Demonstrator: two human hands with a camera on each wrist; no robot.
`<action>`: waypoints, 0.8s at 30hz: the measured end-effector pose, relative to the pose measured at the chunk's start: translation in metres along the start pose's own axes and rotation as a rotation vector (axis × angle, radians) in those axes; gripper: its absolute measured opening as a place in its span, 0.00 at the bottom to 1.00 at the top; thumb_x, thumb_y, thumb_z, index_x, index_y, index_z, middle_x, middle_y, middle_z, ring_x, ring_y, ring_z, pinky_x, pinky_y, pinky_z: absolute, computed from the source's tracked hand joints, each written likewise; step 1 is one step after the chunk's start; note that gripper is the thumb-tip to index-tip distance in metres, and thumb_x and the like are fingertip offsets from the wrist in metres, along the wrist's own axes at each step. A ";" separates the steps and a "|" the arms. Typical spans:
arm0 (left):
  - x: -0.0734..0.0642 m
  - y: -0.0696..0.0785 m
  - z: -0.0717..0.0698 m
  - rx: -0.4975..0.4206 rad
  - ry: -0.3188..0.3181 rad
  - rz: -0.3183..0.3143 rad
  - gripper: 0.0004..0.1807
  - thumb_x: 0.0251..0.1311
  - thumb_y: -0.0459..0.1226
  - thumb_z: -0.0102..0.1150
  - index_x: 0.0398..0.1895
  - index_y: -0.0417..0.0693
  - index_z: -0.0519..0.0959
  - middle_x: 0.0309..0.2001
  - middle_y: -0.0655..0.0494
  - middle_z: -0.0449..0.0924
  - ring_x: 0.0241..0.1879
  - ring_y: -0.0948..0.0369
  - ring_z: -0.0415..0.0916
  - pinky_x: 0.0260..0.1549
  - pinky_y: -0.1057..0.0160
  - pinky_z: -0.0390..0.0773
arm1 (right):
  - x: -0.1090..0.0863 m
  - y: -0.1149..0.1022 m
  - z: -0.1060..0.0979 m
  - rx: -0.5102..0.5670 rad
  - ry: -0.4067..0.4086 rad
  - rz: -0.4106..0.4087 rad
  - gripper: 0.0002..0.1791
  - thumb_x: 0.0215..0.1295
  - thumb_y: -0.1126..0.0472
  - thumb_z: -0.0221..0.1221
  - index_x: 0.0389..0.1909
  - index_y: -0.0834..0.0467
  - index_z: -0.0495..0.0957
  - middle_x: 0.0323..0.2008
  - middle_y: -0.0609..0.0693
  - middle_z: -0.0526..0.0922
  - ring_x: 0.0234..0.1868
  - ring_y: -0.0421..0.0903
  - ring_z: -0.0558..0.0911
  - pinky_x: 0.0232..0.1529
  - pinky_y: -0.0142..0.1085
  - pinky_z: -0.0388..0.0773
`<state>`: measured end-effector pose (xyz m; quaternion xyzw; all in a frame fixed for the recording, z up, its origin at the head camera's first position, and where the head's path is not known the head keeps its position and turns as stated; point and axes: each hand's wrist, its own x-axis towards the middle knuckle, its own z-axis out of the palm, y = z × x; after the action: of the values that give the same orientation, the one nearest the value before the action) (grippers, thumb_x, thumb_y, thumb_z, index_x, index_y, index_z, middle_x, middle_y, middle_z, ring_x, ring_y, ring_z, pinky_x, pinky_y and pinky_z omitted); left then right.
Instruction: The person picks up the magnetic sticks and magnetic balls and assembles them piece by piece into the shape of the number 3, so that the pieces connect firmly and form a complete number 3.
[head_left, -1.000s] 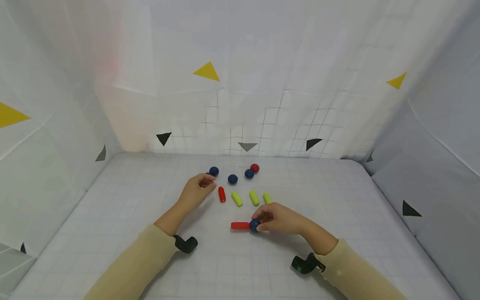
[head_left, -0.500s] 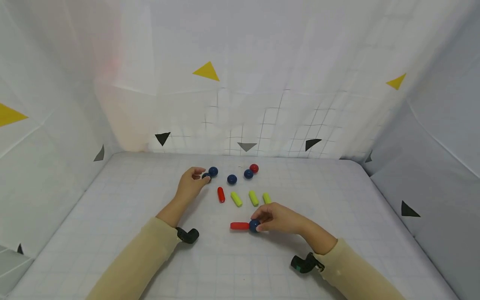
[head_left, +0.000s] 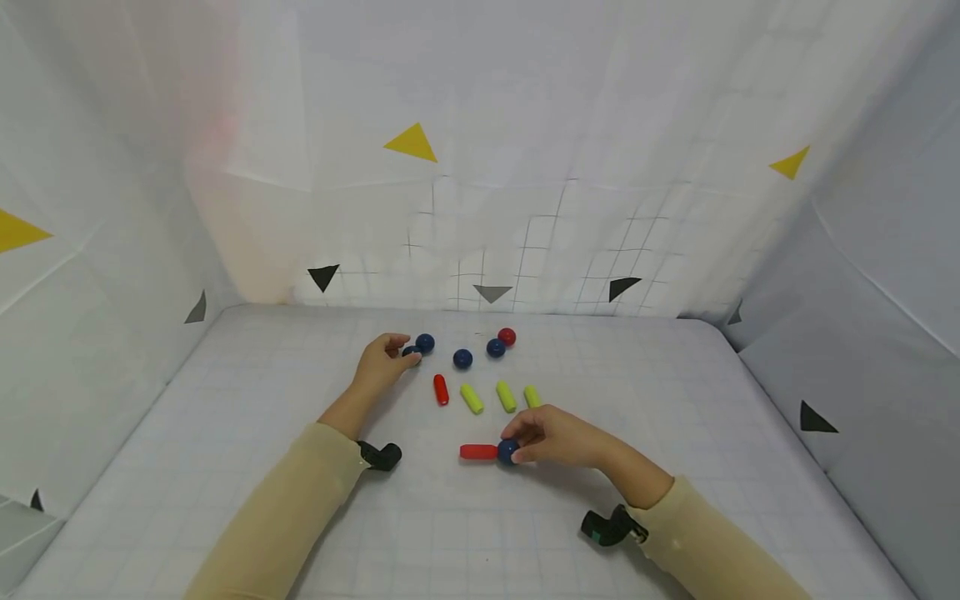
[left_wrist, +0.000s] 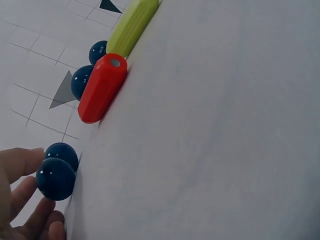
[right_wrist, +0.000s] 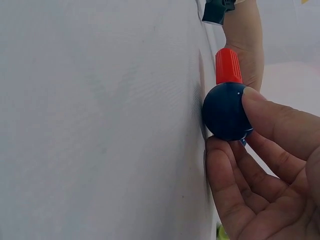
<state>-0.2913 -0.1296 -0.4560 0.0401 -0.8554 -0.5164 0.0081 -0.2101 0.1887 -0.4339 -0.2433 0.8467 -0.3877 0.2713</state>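
Note:
At the back left, my left hand [head_left: 382,364] has thumb and fingertips about a dark blue ball [left_wrist: 56,180]. A second blue ball [head_left: 425,342] sits right behind it. My right hand [head_left: 558,437] pinches another blue ball [right_wrist: 226,111] between thumb and fingers near the middle of the table. From that ball a red ribbed stick [head_left: 477,452] points left, its end against the ball. Farther back lies a loose red stick [left_wrist: 103,88], close to my left hand.
Yellow-green sticks [head_left: 506,397] lie in a row beyond my right hand. Behind them are more blue balls [head_left: 462,359] and a red ball [head_left: 507,337]. White cloth walls [head_left: 480,208] enclose the white table [head_left: 480,533] at the back and sides.
My left hand has moved slightly left and back, bringing its thumb and fingers around the leftmost blue ball. The right hand keeps its hold on the ball with the red stick.

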 end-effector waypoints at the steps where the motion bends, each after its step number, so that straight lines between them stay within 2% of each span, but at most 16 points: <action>1: 0.000 0.000 0.000 0.006 0.000 -0.002 0.24 0.63 0.39 0.67 0.60 0.39 0.75 0.60 0.42 0.74 0.60 0.47 0.68 0.62 0.50 0.69 | 0.000 0.000 0.000 0.001 0.001 -0.002 0.15 0.62 0.62 0.69 0.49 0.57 0.83 0.42 0.46 0.84 0.43 0.44 0.81 0.47 0.36 0.81; 13: 0.000 -0.001 0.001 0.037 -0.001 0.003 0.21 0.63 0.38 0.67 0.57 0.40 0.76 0.55 0.42 0.76 0.55 0.48 0.72 0.59 0.51 0.71 | 0.001 0.001 0.000 -0.007 0.000 0.016 0.15 0.62 0.62 0.69 0.49 0.56 0.83 0.42 0.45 0.84 0.44 0.43 0.81 0.48 0.36 0.81; 24: 0.002 -0.004 0.001 0.037 -0.023 -0.020 0.21 0.65 0.39 0.66 0.57 0.41 0.75 0.57 0.43 0.75 0.55 0.49 0.72 0.60 0.51 0.71 | 0.000 0.002 0.000 -0.010 0.008 0.001 0.15 0.62 0.62 0.69 0.49 0.57 0.83 0.42 0.45 0.84 0.43 0.43 0.81 0.48 0.36 0.81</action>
<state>-0.2934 -0.1306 -0.4599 0.0426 -0.8642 -0.5012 -0.0077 -0.2104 0.1893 -0.4353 -0.2425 0.8500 -0.3841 0.2669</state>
